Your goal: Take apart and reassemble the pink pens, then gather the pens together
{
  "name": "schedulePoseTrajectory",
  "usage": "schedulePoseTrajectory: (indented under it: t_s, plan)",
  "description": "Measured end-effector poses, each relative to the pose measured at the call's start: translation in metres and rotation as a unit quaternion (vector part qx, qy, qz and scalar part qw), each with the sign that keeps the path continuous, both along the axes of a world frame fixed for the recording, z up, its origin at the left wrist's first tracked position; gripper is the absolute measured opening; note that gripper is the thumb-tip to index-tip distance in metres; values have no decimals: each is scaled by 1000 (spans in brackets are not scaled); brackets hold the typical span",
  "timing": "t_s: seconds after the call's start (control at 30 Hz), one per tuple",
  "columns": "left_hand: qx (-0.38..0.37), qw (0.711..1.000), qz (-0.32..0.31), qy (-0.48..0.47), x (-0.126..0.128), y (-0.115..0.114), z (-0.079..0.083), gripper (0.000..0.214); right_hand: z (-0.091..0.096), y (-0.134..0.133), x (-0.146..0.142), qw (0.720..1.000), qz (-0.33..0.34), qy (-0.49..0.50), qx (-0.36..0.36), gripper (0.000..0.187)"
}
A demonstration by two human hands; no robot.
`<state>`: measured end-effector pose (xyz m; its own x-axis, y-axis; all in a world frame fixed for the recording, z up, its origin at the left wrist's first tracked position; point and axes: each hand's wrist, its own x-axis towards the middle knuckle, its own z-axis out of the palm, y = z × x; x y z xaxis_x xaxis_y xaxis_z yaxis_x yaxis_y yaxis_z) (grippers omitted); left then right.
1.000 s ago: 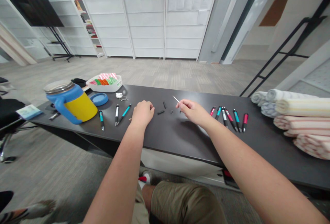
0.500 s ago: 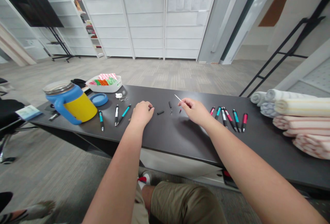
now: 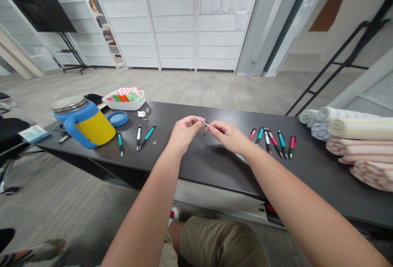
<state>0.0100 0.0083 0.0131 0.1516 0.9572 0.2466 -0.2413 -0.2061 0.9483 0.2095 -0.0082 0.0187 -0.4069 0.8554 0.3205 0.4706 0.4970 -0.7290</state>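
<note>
Far to the left of the hands stood a blue-and-yellow insulated jug [image 3: 84,121], with a round blue lid [image 3: 118,118] and a white tray [image 3: 124,100] of colourful items just beyond it, all on the dark table [image 3: 215,168]. Folded striped towels [image 3: 359,144] were stacked well to the right of the hands. Nothing stood between the hands and the person's body. The left hand [image 3: 184,131] and right hand [image 3: 229,134] were close together, each pinched narrowly on opposite ends of a thin white pen refill [image 3: 202,121], which hung in the air just above the table. A small dark pen part [image 3: 204,134] lay directly beneath it. Three pens [image 3: 138,137] lay left of the left hand, and six pens [image 3: 267,141] lay right of the right hand.
</note>
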Motion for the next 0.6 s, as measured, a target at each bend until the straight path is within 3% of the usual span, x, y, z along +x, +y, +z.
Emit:
schedulePoseTrajectory:
  t_s: [0.1, 0.17, 0.3, 0.33, 0.43, 0.5, 0.6]
  plan:
    - [-23, 994, 79, -66, -23, 10, 6, 30, 2, 1, 2, 999, -49, -7, -17, 35]
    - [-16, 987, 147, -57, -45, 17, 7, 31, 1, 4, 3, 996, -91, -5, -23, 33]
    - [17, 954, 267, 132, -85, 21, 4, 29, -6, 11, 8, 985, -169, -9, -38, 27]
    - [20, 935, 278, 219, -91, 20, 2, 25, -8, 13, 10, 983, -177, -7, -45, 26]
    - [26, 838, 283, 466, -100, 13, 0, 15, -10, 17, 17, 980, -186, -6, -64, 26]
    - [24, 784, 264, 562, -98, 9, -1, 15, -7, 19, 24, 981, -186, -24, -58, 26]
    - [26, 741, 240, 626, -92, 6, -2, 15, -1, 18, 35, 982, -165, -87, -26, 25]
